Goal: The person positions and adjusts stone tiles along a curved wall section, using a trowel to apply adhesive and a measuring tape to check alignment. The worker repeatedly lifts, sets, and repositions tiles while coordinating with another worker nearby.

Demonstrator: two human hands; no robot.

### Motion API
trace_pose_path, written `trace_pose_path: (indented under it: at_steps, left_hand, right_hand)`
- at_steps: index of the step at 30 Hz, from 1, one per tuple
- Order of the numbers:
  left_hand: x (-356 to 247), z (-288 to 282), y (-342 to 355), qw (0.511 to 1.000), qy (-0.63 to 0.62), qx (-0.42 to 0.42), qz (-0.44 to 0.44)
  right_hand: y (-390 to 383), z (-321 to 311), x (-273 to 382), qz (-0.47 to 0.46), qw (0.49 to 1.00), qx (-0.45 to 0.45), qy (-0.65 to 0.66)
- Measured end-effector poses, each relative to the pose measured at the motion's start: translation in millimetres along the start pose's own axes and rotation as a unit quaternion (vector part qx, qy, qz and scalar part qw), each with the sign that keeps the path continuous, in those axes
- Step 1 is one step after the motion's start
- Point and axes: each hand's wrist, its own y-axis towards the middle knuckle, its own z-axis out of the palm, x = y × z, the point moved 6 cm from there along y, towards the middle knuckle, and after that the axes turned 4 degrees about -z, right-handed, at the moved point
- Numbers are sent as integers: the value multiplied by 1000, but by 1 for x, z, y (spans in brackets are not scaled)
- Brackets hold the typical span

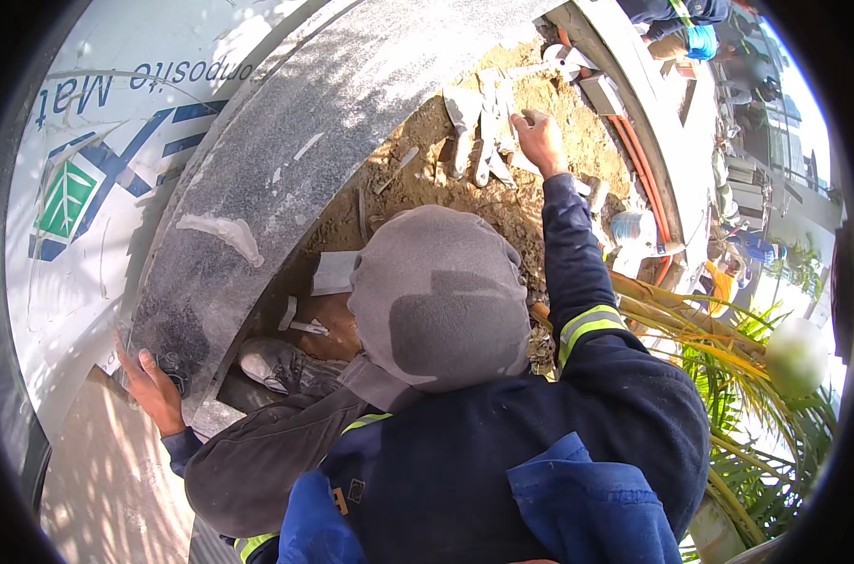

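Observation:
My left hand (154, 390) is at the left, with its thumb and fingers apart. It rests by the near end of a long, dusty dark grey panel (258, 188). My right arm stretches forward in a navy sleeve. At its end, my right hand (541, 143) is held over the dirt, fingers loosely bent and nothing visible in them. Just left of its fingertips lie dusty, pale grey pieces that look like work gloves (483, 132); I cannot tell whether the fingers touch them. A rounded grey cloth shape (436, 301) hides part of the ground between my arms.
A white printed sheet (88, 188) lies left of the panel. Orange pipes (638, 174) run along a concrete edge on the right, near a pale blue container (634, 228). Palm fronds (746, 385) reach in at the right. Other people (723, 282) are in the background.

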Motion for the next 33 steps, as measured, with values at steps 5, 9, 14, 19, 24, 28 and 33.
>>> trace_pose_path:
  at_steps: [5, 9, 14, 19, 24, 28, 33]
  left_hand:
    - [-31, -1, 21, 982, 113, -105, 112]
    - [-30, 6, 23, 985, 50, -111, 120]
    - [-20, -6, 24, 982, -20, -178, 57]
    - [-31, -5, -12, 979, 56, -182, 75]
    - [-26, 8, -34, 975, 92, -193, 63]
    - [-19, 20, -33, 968, 67, -238, 49]
    - [12, 10, -53, 962, 73, -260, -28]
  right_hand:
    - [-23, 103, -42, 43, 987, 142, -65]
    - [-5, 130, -95, 103, 992, 66, 9]
    - [-1, 145, -117, 110, 978, 153, -87]
    - [-21, 86, -98, 234, 869, -48, 433]
    - [-63, -22, 205, -45, 873, 328, 358]
    - [-93, -10, 320, -265, 816, 505, 89]
    - [-29, -35, 364, -405, 831, 338, -176]
